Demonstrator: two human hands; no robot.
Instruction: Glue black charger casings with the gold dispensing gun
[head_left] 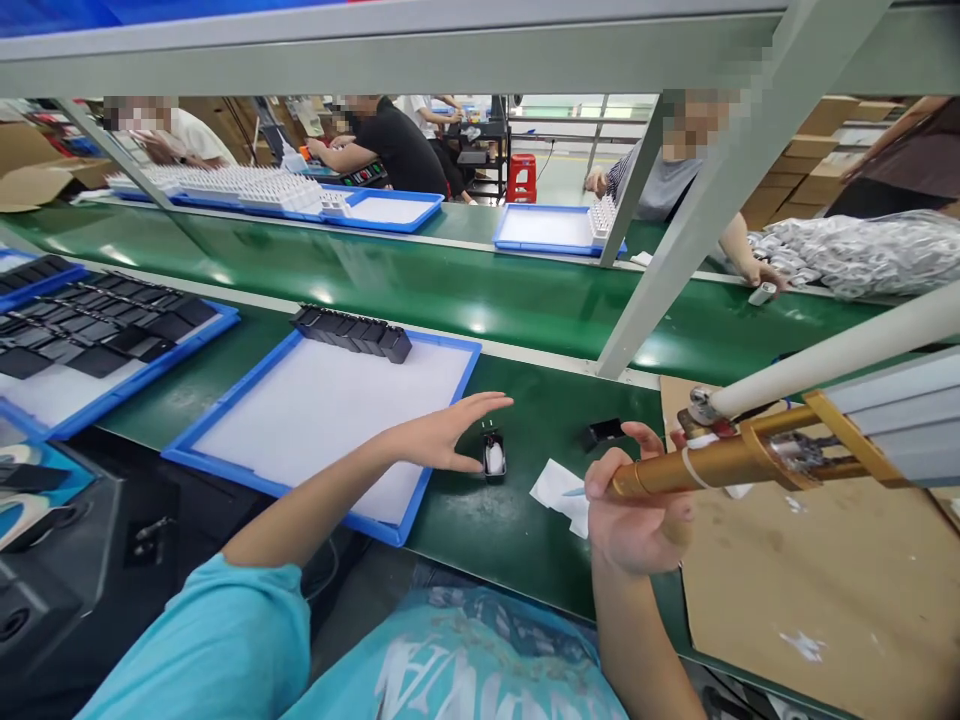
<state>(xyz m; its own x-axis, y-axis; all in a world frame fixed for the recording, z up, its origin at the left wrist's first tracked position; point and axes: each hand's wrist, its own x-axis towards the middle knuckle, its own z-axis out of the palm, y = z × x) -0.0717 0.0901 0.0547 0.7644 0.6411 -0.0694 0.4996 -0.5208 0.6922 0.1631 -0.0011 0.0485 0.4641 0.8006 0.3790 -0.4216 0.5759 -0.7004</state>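
Note:
A small black charger housing (494, 458) sits on the green bench, open side up, with two pins at its far end and something white inside. My left hand (442, 432) is open just left of it, thumb beside its edge and fingers stretched out; whether the thumb touches is unclear. My right hand (634, 510) is wrapped round a gold-coloured dispenser (697, 470), whose pale blue tapered nozzle (574, 492) points left above a white paper (559, 497). Behind the right fingers lies another black housing (604, 432).
A blue-rimmed tray (217, 420) holds a row of black housings (356, 333). Farther left, another tray (225, 318) carries many more. A slanted grey post (675, 240) rises behind the bench. Cardboard (817, 590) covers the right side. Across the green belt (420, 290), co-workers sit near trays.

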